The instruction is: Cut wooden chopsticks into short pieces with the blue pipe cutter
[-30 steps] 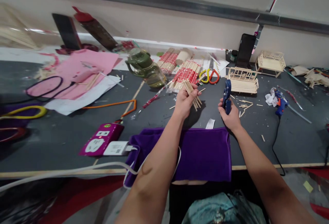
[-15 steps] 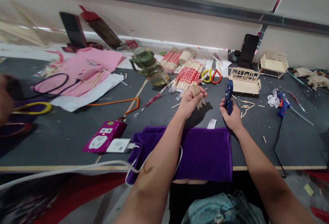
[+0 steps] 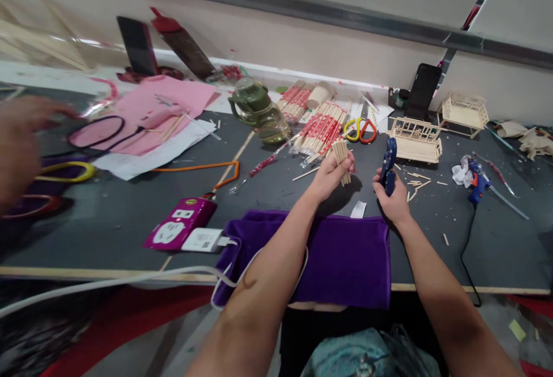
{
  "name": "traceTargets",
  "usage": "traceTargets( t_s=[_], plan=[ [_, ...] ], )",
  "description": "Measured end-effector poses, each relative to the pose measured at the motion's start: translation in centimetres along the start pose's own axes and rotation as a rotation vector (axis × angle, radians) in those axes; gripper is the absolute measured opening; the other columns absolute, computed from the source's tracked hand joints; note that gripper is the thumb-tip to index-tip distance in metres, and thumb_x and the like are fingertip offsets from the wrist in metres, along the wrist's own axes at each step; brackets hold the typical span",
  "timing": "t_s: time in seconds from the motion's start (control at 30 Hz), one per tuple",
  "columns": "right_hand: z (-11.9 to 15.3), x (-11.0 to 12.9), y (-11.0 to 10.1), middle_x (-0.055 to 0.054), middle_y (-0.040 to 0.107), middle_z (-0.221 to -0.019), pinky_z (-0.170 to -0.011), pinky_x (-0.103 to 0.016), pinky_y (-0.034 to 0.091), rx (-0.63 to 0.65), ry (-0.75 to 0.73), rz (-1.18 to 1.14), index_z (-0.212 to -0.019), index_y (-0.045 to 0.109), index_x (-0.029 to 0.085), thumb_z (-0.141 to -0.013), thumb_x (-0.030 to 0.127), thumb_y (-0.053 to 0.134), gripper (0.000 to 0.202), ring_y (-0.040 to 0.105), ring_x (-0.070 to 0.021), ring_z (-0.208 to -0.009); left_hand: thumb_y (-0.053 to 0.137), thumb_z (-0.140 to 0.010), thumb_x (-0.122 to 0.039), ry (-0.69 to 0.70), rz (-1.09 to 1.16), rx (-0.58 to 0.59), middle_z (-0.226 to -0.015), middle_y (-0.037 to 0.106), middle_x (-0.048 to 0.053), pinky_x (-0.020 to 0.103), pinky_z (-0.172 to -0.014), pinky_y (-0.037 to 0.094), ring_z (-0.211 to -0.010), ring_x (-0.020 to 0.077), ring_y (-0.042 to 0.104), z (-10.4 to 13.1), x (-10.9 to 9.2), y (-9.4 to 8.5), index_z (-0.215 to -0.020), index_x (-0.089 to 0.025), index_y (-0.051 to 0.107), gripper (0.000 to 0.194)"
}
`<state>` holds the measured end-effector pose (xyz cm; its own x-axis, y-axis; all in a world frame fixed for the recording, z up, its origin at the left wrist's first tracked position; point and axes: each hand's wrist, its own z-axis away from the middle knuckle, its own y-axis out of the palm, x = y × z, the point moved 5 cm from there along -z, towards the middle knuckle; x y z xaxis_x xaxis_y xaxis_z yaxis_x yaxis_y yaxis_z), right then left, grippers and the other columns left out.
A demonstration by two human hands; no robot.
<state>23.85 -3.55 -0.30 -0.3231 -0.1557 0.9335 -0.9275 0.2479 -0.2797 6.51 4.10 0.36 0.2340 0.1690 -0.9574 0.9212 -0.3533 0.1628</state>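
Note:
My left hand is closed around a bundle of short wooden sticks, their ends standing out above and below the fingers. To its right, my right hand grips a dark blue hand cutter, held upright; its jaws are too small to make out. Several cut stick pieces lie just right of the cutter. Behind it stands a little bench made of sticks. Beyond my left hand are red-and-white packs of chopsticks and scissors with yellow and red handles.
A green-lidded jug stands behind on the left. A glue gun with a black cord lies right. A purple cloth and a magenta power strip are in front. Another person's hand reaches in at far left.
The view has shifted slightly, moving things on the table rightward. My left hand now holds the stick bundle straighter and tighter together. The other person's hand has come further in from the left.

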Motion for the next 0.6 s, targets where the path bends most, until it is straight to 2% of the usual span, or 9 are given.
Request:
traceTargets(
  t_s=[0.2,0.3,0.4,0.6],
  plan=[
    [-0.1,-0.1,-0.1,-0.006,0.074,-0.095,-0.083,-0.037,0.055,-0.005,-0.003,0.001,-0.109,0.06,0.021,-0.082,0.037,0.063,0.031,0.07,-0.0217,-0.085,0.071,-0.082,-0.062,0.0,-0.009,0.052,-0.07,0.053,-0.003,0.032,-0.078,0.055,-0.064,0.0117,0.053,0.0,0.7,0.6,-0.09,-0.019,0.055,0.047],
    [-0.1,-0.2,-0.1,-0.006,0.074,-0.096,-0.083,-0.037,0.055,0.007,-0.001,0.009,-0.11,0.06,0.021,-0.083,0.038,0.063,0.032,0.07,-0.021,-0.084,0.066,-0.083,-0.066,-0.007,-0.041,0.112,-0.068,0.049,-0.003,0.028,-0.066,0.05,-0.061,0.0112,0.049,-0.1,1.1,0.9,-0.085,-0.018,0.054,0.049],
    [-0.1,-0.2,-0.2,-0.005,0.074,-0.095,-0.082,-0.036,0.055,0.012,-0.002,0.012,-0.111,0.061,0.021,-0.083,0.038,0.062,0.032,0.07,-0.021,-0.085,0.064,-0.084,-0.067,0.009,-0.024,0.117,-0.064,0.044,-0.004,0.025,-0.055,0.04,-0.057,0.0105,0.042,-0.2,1.1,0.8,-0.082,-0.019,0.052,0.049],
    [-0.3,0.0,-0.8,-0.004,0.073,-0.092,-0.081,-0.036,0.055,-0.025,0.012,0.012,-0.109,0.061,0.021,-0.081,0.039,0.062,0.032,0.068,-0.0195,-0.079,0.069,-0.081,-0.065,-0.093,0.081,0.152,-0.062,0.036,-0.006,0.025,-0.048,0.027,-0.052,0.009,0.032,-0.1,1.3,0.7,-0.078,-0.02,0.048,0.05]
  ],
)
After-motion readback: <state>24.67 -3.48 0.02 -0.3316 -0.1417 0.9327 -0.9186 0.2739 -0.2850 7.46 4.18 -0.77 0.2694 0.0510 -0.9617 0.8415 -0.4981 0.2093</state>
